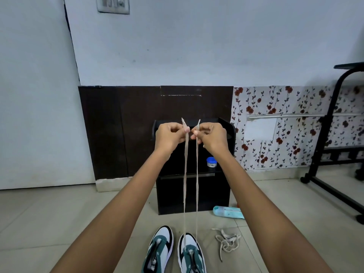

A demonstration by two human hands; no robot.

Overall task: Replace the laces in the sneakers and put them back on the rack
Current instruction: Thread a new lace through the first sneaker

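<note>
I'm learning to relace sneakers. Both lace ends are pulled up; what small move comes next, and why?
Probably lower one end to lace the next row: left hand and right hand pinch the lace ends about level, so it seems evened in the right sneaker.

A single view comes from a camera on the person's head. It faces forward and a little downward, toward the wall (197, 46) and the black rack (194, 194) in the centre of the frame. The lens is wide: straight edges bend near the left side. Both forearms enter from the lower corners and reach to the left hand (169, 135) and right hand (211, 135) at mid-frame, near the camera. The sneakers (160, 249) on the floor (59, 223) are cut by the bottom edge, almost under the viewer.
</note>
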